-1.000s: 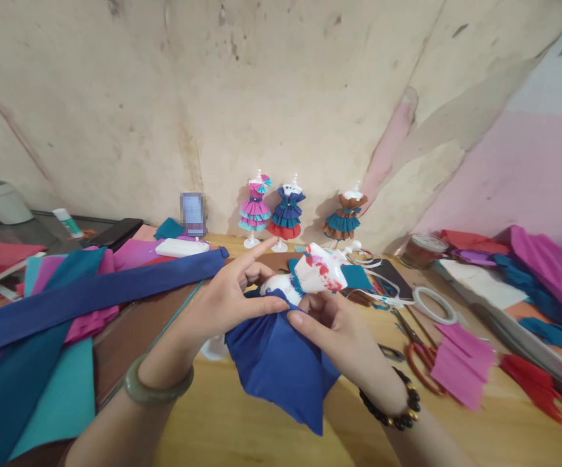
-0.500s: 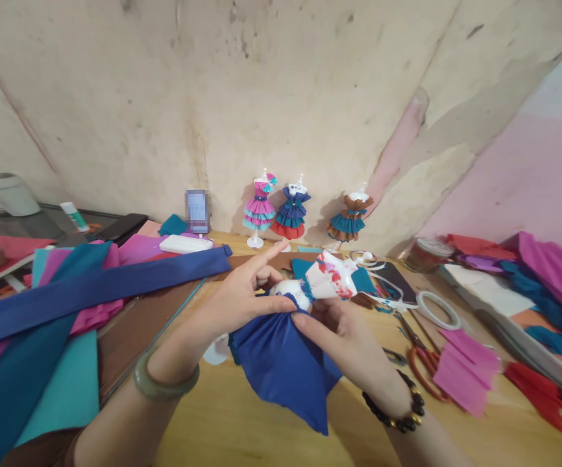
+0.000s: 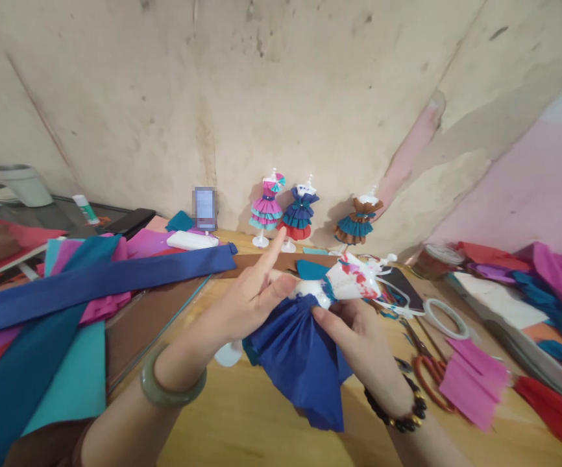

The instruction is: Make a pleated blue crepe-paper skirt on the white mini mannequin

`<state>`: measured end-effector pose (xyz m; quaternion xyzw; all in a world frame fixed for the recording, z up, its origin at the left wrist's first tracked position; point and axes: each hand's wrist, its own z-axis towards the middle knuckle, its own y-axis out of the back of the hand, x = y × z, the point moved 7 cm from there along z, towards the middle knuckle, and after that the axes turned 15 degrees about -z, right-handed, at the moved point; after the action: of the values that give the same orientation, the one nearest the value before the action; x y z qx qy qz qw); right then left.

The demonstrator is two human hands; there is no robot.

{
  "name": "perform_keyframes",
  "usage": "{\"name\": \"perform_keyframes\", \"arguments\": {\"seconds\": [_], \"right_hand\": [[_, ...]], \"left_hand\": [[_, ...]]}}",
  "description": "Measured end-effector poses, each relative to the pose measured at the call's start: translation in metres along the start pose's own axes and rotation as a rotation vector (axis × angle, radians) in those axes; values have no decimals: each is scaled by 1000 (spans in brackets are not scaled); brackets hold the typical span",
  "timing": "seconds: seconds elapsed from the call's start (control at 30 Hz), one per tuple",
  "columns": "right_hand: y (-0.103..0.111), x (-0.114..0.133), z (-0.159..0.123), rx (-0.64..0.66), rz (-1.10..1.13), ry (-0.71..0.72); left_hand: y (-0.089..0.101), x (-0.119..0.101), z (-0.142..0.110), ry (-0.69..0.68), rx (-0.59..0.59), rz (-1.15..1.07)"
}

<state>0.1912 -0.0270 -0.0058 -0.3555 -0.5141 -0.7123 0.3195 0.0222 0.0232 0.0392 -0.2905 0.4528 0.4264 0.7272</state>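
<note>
Blue pleated sheet (image 3: 305,370) fans from the waist of the small mannequin (image 3: 356,280), spreading toward us between our wrists, above the wooden table (image 3: 227,421). The mannequin's long axis slants: its neck points up and to the right, away from us, while a white round base (image 3: 228,354) shows at the lower left. Our right hand (image 3: 366,340) is nearer the bust, its fingers behind and its thumb pinching the gathered upper edge. Our left hand (image 3: 246,301) lies on the hip side, index finger extended and thumb bent close above the pleats; we cannot tell whether its hidden fingers grip anything. Orange-handled scissors (image 3: 422,363) lie beyond our right wrist, and a long blue strip (image 3: 115,279) stretches out on the left.
</note>
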Motion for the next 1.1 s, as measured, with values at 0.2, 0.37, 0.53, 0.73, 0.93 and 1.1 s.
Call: {"name": "perform_keyframes", "arguments": {"seconds": [0.2,0.37,0.53,0.73,0.93,1.1], "right_hand": [[7,9,-1,-18,105,73],[23,4,8,22,90,97],[56,-23,23,-88,96,24],[69,-31,27,-180,116,-15],[63,-37,30,-197,136,-16],[56,-27,29,-206,196,20]], "left_hand": [[-5,13,0,96,126,-140],[2,8,6,3,85,-37],[-14,-12,0,-149,206,265],[-38,-1,-9,-307,327,517],[-41,-2,-11,-504,242,520],[-29,-2,-8,-517,96,479]]}}
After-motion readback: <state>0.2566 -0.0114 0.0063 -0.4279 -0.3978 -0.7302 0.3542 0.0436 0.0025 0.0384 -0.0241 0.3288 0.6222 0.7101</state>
